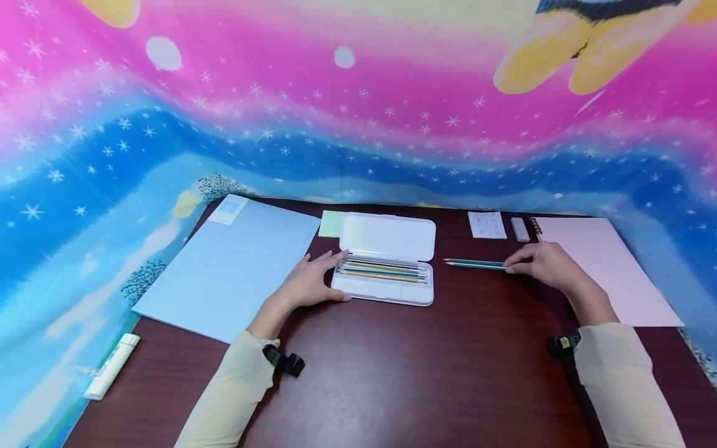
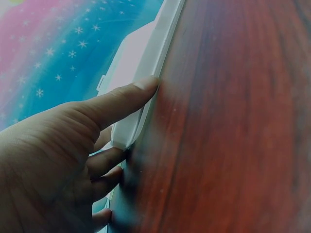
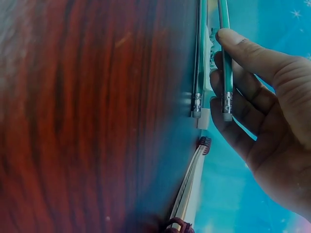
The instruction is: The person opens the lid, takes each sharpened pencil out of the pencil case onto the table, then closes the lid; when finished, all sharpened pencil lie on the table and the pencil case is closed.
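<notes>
While the person sat at a dark wood-grain surface (image 1: pixel 426 373), the left hand (image 1: pixel 310 283) rested against the left end of an open white pencil case (image 1: pixel 386 277), its thumb and fingers (image 2: pixel 121 99) spread and nearly straight along the case's rim, pressing rather than gripping. Inside the case lay several slim pencils side by side. To its right, well apart, two teal pencils (image 1: pixel 476 263) lay parallel on the surface, points toward the case. The right hand (image 1: pixel 546 264) pinched the eraser end of one teal pencil (image 3: pixel 226 63) between thumb and curled fingers, and the other (image 3: pixel 199 58) lay just beside it. Each had a silver metal band and a pale eraser. They looked light, stiff and smooth, likely to roll, with breakable points, so the blunt end seemed the sensible place to hold. A pale blue folder (image 1: pixel 229 267) lay at the left, a pink notebook (image 1: pixel 605 267) at the right.
</notes>
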Demonstrator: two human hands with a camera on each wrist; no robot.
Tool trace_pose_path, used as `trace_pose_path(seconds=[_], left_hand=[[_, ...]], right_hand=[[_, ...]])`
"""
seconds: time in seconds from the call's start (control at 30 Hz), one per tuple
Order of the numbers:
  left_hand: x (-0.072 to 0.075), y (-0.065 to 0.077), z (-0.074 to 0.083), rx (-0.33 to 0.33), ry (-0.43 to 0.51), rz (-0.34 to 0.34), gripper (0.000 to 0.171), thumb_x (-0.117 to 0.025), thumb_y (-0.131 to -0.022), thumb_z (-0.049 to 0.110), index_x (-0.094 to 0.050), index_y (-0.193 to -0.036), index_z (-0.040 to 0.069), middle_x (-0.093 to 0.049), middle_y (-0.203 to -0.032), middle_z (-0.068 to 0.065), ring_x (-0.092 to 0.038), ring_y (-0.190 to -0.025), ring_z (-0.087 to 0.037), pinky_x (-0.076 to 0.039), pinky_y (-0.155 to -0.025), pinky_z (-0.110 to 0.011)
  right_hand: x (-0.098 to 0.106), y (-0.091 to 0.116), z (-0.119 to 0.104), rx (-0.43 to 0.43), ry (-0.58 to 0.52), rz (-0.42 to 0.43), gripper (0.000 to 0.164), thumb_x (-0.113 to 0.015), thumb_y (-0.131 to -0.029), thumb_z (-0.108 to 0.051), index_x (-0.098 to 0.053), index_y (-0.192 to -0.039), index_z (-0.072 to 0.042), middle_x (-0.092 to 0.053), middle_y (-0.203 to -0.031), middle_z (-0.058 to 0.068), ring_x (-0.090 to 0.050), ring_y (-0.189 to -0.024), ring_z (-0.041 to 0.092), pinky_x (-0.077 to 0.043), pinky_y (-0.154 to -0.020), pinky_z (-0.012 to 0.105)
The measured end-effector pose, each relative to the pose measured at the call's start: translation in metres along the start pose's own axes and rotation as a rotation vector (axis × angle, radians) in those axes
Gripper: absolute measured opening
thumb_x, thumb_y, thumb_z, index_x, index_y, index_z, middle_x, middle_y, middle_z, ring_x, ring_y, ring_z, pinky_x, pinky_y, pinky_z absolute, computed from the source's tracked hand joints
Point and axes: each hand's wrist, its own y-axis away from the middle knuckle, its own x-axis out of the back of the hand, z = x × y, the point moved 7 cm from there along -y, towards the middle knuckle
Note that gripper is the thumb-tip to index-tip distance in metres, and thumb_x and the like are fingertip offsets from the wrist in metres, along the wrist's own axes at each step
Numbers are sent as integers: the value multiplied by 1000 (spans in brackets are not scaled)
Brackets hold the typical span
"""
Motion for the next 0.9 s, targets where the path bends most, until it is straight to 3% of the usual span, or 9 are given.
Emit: trace_pose_path(seconds=[0.4, 0.9], left_hand=[[-1, 0, -2, 9, -1, -8, 99, -82, -79, 54, -31, -161, 27, -41, -161, -11, -29, -155, -27, -10, -129, -56], [-2, -1, -3, 10, 2, -6, 99, -81, -80, 54, -31, -161, 27, -41, -162, -10, -28, -156, -26, -10, -129, -55]], right_hand=[[-5, -3, 0, 10, 45, 3, 9, -76, -91, -18, -83, -97, -17, -78, -105, 11, -68, -98, 27, -54, -84, 44], [-9, -8, 1, -4, 65, -30, 7, -75, -92, -19, -81, -96, -19, -78, -99, 4, -64, -87, 19, -51, -78, 37]])
